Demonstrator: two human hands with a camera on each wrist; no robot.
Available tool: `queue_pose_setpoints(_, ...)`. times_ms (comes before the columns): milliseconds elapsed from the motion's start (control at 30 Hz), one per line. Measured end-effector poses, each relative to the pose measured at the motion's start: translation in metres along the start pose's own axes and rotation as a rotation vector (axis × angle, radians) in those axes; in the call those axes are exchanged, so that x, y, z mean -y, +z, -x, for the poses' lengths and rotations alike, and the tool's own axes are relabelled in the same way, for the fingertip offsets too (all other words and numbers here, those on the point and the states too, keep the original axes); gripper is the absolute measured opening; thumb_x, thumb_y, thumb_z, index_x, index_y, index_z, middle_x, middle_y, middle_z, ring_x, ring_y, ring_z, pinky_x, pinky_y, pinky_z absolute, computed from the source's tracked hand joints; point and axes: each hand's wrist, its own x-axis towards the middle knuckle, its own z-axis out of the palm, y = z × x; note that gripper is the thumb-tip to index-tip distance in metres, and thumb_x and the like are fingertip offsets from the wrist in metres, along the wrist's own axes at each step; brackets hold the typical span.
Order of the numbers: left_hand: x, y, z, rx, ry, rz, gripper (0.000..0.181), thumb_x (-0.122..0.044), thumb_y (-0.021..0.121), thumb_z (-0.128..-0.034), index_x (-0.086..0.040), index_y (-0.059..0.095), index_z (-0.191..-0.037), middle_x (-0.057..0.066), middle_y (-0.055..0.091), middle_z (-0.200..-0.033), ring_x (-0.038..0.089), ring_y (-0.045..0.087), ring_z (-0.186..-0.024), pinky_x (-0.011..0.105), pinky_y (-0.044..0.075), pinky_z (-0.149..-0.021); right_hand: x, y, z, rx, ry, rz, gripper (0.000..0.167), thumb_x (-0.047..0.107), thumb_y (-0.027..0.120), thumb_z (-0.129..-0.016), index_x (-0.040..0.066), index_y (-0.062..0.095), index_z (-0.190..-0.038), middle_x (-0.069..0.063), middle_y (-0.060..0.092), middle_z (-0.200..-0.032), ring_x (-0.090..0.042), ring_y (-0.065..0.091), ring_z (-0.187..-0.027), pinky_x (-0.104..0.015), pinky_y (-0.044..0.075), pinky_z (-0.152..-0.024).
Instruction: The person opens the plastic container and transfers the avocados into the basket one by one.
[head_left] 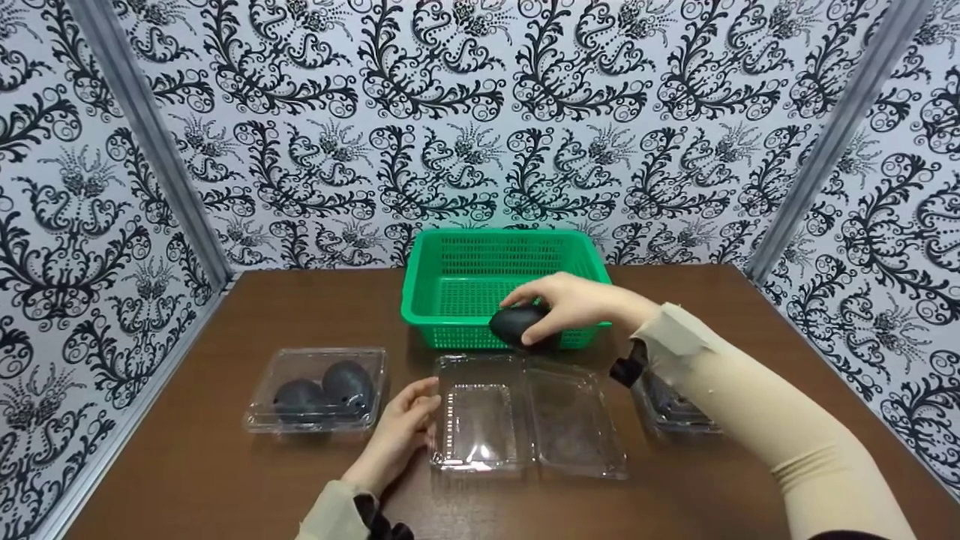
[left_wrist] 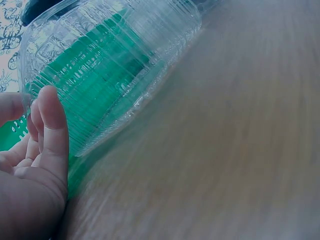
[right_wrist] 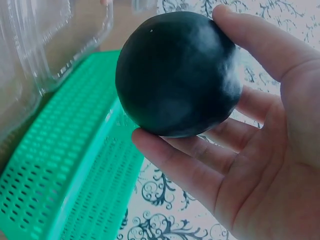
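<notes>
My right hand (head_left: 574, 304) grips a dark, egg-shaped fruit (head_left: 516, 324) over the front rim of the green basket (head_left: 420, 321). In the right wrist view, thumb and fingers curl around the dark fruit (right_wrist: 177, 75). An open clear plastic box (head_left: 480, 420) lies in front of the basket, its lid (head_left: 574, 420) folded out to the right. Beside the box's left edge is my left hand (head_left: 405, 427), fingers loosely bent; the left wrist view has its fingertips at the rim of the clear box (left_wrist: 115, 75).
A closed clear box (head_left: 259, 390) with two dark fruits stands on the left of the brown table (head_left: 247, 480). Another clear box (head_left: 679, 416) sits on the right, partly hidden by my right sleeve. Patterned walls stand behind and on both sides.
</notes>
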Motion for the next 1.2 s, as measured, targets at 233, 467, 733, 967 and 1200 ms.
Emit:
queue_pose_setpoints(233, 0.003, 0.001, 0.0, 0.009, -0.002, 0.012, 0.052, -0.011, 0.059, -0.095, 0.006, 0.037, -0.139, 0.0, 0.047, -0.077, 0.008, 0.047, -0.056, 0.02, 0.046, -0.047, -0.011, -0.011, -0.001, -0.026, 0.05, -0.015, 0.057, 0.03, 0.077, -0.08, 0.017, 0.059, -0.133, -0.004, 0.064, -0.122, -0.022, 0.059, -0.104, -0.041, 0.049, -0.089)
queue_pose_setpoints(467, 0.002, 0.001, 0.0, 0.004, 0.002, 0.01, 0.053, -0.012, 0.059, -0.0949, 0.006, 0.037, -0.139, 0.001, 0.048, -0.079, 0.008, 0.047, -0.056, 0.02, 0.045, -0.047, -0.019, -0.021, -0.002, -0.049, 0.076, -0.044, 0.058, 0.027, 0.077, -0.08, 0.013, 0.059, -0.133, -0.007, 0.063, -0.123, -0.025, 0.059, -0.106, -0.042, 0.048, -0.091)
queue_pose_setpoints(733, 0.001, -0.001, 0.0, 0.007, 0.007, 0.007, 0.053, -0.012, 0.059, -0.095, 0.005, 0.036, -0.14, 0.002, 0.051, -0.083, 0.008, 0.048, -0.057, 0.02, 0.046, -0.047, -0.03, -0.029, -0.01, -0.092, 0.097, -0.064, 0.06, 0.027, 0.077, -0.079, 0.01, 0.057, -0.134, -0.014, 0.063, -0.123, -0.03, 0.059, -0.108, -0.045, 0.048, -0.093)
queue_pose_setpoints(967, 0.0, -0.002, 0.0, -0.001, 0.006, -0.013, 0.055, -0.013, 0.06, -0.0946, 0.005, 0.036, -0.14, 0.003, 0.05, -0.085, 0.008, 0.048, -0.058, 0.02, 0.046, -0.048, -0.042, -0.026, -0.019, -0.138, 0.136, -0.081, 0.062, 0.026, 0.077, -0.078, 0.011, 0.056, -0.134, -0.016, 0.061, -0.124, -0.031, 0.059, -0.108, -0.045, 0.048, -0.093)
queue_pose_setpoints(1200, 0.001, -0.001, -0.001, 0.011, 0.003, 0.009, 0.053, -0.012, 0.059, -0.0956, 0.007, 0.036, -0.139, 0.0, 0.046, -0.078, 0.009, 0.047, -0.057, 0.02, 0.046, -0.046, -0.059, -0.023, -0.024, -0.164, 0.169, -0.077, 0.061, 0.024, 0.075, -0.08, 0.009, 0.055, -0.136, -0.018, 0.06, -0.126, -0.031, 0.058, -0.109, -0.045, 0.05, -0.09)
